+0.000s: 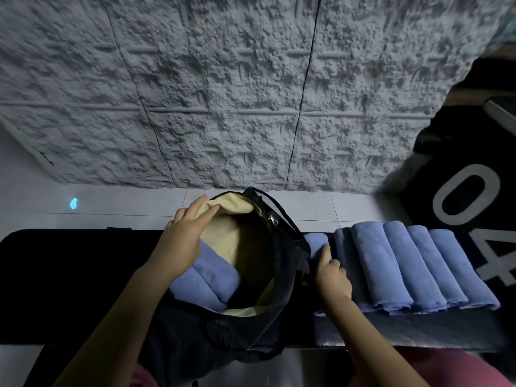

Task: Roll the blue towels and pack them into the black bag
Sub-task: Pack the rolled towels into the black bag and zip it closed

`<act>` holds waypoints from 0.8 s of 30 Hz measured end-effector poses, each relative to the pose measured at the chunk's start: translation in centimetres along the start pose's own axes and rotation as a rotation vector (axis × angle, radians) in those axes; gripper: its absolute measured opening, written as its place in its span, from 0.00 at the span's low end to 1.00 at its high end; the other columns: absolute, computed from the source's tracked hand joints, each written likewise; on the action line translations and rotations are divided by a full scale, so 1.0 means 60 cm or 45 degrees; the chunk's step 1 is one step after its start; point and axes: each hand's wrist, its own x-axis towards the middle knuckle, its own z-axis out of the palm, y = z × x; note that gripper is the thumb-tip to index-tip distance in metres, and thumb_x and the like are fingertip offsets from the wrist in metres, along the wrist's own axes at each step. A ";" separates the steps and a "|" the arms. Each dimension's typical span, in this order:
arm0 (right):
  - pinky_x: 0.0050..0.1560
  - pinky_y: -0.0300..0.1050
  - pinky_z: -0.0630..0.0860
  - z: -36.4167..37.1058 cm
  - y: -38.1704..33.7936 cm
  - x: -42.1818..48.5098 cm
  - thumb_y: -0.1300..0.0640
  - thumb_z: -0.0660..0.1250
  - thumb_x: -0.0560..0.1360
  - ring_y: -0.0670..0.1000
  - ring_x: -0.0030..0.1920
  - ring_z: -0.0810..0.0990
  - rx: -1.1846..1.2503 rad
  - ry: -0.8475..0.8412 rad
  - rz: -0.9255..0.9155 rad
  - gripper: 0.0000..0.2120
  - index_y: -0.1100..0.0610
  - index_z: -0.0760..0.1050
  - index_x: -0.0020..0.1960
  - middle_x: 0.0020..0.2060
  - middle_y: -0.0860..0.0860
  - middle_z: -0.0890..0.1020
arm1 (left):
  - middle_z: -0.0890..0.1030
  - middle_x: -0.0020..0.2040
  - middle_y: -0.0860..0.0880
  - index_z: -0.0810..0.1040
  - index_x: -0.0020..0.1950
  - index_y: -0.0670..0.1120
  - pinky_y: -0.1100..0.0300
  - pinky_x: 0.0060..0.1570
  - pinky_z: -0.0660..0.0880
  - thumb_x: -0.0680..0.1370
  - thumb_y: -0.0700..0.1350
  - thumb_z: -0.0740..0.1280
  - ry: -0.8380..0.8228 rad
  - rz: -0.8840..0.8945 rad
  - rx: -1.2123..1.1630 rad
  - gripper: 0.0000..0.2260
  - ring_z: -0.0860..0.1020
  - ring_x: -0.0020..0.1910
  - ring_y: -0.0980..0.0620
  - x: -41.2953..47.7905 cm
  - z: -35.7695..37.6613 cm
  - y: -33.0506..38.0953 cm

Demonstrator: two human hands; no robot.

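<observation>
Two towels [206,277] sit in the bag [282,263]; a row [405,263] at centre right awaits packing. The left hand [181,241] lays straight fingers on the lining [237,208]; the right hand [332,277] fingers grip the next roll [315,241].

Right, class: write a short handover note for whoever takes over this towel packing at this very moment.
Left hand: open, fingers resting on the tan lining at the mouth of the black bag.
Right hand: grips the nearest roll, just beside the bag.
Done: two rolled blue towels show inside the bag.
Left: pack the gripped roll, then the row of rolls lying on the bench to the right.
</observation>
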 end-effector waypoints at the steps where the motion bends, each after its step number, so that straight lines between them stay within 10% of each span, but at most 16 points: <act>1: 0.57 0.54 0.71 0.004 0.000 0.002 0.61 0.51 0.79 0.61 0.62 0.70 0.012 0.007 0.012 0.29 0.57 0.41 0.76 0.65 0.61 0.67 | 0.54 0.77 0.54 0.61 0.74 0.55 0.49 0.52 0.72 0.68 0.24 0.56 0.025 0.016 -0.024 0.39 0.65 0.64 0.46 -0.003 0.003 -0.003; 7: 0.45 0.47 0.70 -0.075 -0.003 -0.024 0.55 0.66 0.72 0.62 0.50 0.78 0.517 0.211 -0.035 0.29 0.58 0.60 0.69 0.52 0.61 0.78 | 0.61 0.75 0.48 0.72 0.68 0.50 0.47 0.63 0.66 0.72 0.34 0.66 0.207 0.072 -0.106 0.25 0.60 0.70 0.46 -0.012 -0.005 0.014; 10: 0.43 0.37 0.70 -0.168 -0.024 -0.068 0.56 0.66 0.74 0.51 0.52 0.77 0.957 0.166 -0.160 0.20 0.55 0.68 0.64 0.51 0.52 0.79 | 0.76 0.60 0.52 0.80 0.57 0.48 0.55 0.56 0.73 0.76 0.44 0.65 0.418 0.174 -0.545 0.11 0.74 0.59 0.52 -0.012 -0.019 0.055; 15: 0.35 0.28 0.74 -0.236 -0.085 -0.127 0.58 0.58 0.81 0.35 0.38 0.81 1.608 -0.575 -0.369 0.06 0.51 0.73 0.53 0.45 0.46 0.81 | 0.82 0.50 0.42 0.76 0.61 0.39 0.56 0.48 0.79 0.79 0.59 0.53 -0.485 -0.666 -2.227 0.26 0.82 0.47 0.49 -0.021 -0.045 0.136; 24: 0.55 0.37 0.76 -0.196 -0.115 -0.135 0.51 0.72 0.72 0.41 0.55 0.79 1.169 -0.518 -0.612 0.20 0.50 0.72 0.62 0.54 0.45 0.81 | 0.81 0.56 0.40 0.71 0.65 0.39 0.49 0.51 0.79 0.74 0.42 0.67 -0.477 -0.810 -2.312 0.20 0.80 0.55 0.43 -0.045 -0.052 0.123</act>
